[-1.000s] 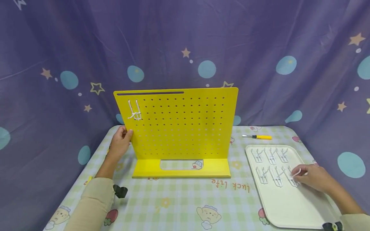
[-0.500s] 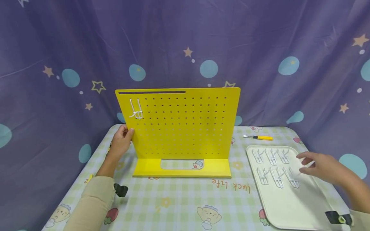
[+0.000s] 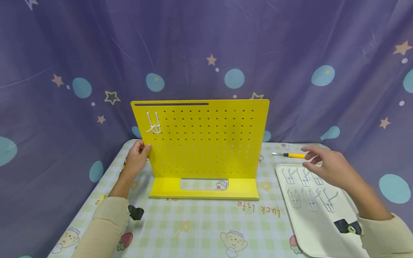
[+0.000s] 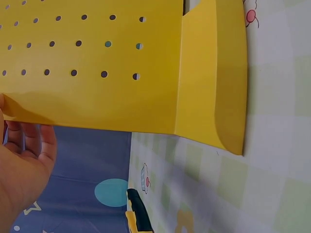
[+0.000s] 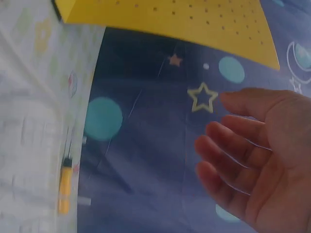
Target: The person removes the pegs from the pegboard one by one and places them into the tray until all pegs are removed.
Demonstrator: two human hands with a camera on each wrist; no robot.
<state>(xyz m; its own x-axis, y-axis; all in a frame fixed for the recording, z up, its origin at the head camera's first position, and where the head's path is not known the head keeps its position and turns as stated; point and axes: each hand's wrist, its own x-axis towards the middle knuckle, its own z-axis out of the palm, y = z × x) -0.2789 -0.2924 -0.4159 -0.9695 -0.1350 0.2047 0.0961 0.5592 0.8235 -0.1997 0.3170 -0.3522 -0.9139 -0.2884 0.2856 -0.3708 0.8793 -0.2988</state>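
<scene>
A yellow pegboard (image 3: 200, 150) stands upright on its base at the middle of the table. My left hand (image 3: 135, 159) grips its left edge, thumb in front and fingers behind; the left wrist view shows this hand (image 4: 24, 167) at the panel's rim. One white wire hook (image 3: 156, 129) hangs at the board's upper left. Over the far part of the cream tray (image 3: 322, 236), my right hand (image 3: 332, 166) is raised with relaxed fingers and holds nothing. Several white wire hooks (image 3: 329, 206) lie in rows on the tray, one partly covered by that hand.
A screwdriver (image 3: 295, 156) with a yellow handle lies behind the tray, its handle end close to my right fingers. A black-and-yellow object (image 4: 140, 213) is partly visible left of the board. A purple curtain (image 3: 206, 43) hangs behind the table.
My right hand has let go of a hook on the tray, risen, and moved back and left toward the screwdriver. My left hand has kept its grip on the board.
</scene>
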